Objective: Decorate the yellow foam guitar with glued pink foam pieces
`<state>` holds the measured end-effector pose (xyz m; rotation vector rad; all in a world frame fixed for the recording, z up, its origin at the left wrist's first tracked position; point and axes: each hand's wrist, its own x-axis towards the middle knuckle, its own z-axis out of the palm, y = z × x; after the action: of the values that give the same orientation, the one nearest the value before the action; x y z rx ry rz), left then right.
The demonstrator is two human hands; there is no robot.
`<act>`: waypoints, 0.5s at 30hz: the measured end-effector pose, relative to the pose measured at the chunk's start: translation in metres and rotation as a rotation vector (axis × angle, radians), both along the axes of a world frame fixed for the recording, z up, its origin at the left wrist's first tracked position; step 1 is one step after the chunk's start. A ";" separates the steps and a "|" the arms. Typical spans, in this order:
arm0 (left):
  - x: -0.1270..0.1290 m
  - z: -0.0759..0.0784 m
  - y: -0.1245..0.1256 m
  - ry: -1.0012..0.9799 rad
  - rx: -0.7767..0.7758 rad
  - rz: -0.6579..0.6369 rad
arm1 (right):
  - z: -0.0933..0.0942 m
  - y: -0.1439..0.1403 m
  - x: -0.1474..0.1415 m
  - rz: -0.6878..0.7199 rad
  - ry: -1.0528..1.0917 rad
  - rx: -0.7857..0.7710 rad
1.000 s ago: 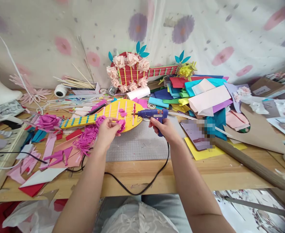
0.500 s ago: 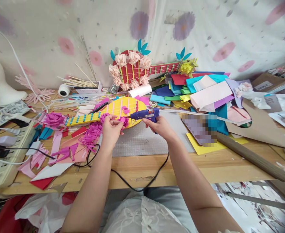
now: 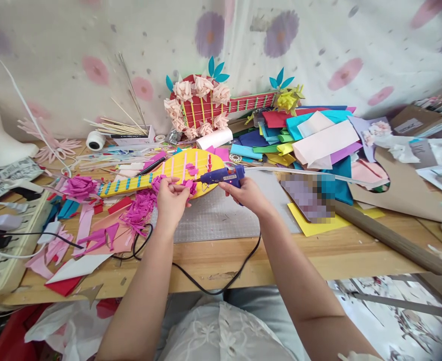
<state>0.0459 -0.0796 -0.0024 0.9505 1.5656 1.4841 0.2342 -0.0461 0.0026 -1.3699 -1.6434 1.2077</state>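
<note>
My right hand (image 3: 245, 191) is closed round the handle of a blue hot glue gun (image 3: 221, 176), its nozzle pointing left. My left hand (image 3: 171, 198) pinches a magenta paper flower petal (image 3: 191, 188) close to the nozzle tip. Beneath both lies a yellow paper guitar (image 3: 179, 163) with pink and blue strips across it; a magenta flower (image 3: 81, 187) sits at its neck end. More magenta paper is bunched beside my left hand, partly hidden by it. A clear glue stick trails to the right from the back of the gun.
Under the guitar is a grey cutting mat (image 3: 224, 220). Behind stands a red guitar (image 3: 205, 108) with pale pink flowers. Coloured paper sheets (image 3: 326, 138) pile at the right, near a phone (image 3: 305, 198) and a wooden stick (image 3: 386, 233). A black cord (image 3: 239, 278) loops over the table's front edge.
The view has shifted slightly, so the scene sits a little to the left. Both hands, the glue gun and the petal keep nearly the same places relative to each other.
</note>
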 end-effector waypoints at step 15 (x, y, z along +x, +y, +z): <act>0.003 -0.003 0.002 0.036 0.004 -0.007 | -0.003 0.004 -0.002 0.007 -0.007 0.037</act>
<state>0.0489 -0.0773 -0.0055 0.9890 1.5841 1.4734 0.2326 -0.0425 -0.0008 -1.3483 -1.6683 1.1722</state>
